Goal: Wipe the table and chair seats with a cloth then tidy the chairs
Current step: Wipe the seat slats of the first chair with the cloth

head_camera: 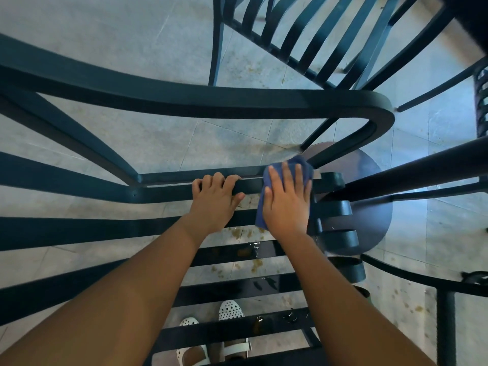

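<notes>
The person leans over a dark slatted chair seat (232,249), the left hand (215,200) curling its fingers over a front slat while the right hand (286,202) lies flat — fingers straight — pressing a blue cloth (298,165) onto the slats near the seat's right edge. Beneath, a round dark disc (369,207) — possibly a table base — sits on the stained tile floor (132,62), and white perforated sandals (229,310) show between the slats.

Two hands (216,199) (286,202), one blue cloth (264,207), two slatted chairs (105,228) (303,35), two white shoes (230,310) (188,322).
</notes>
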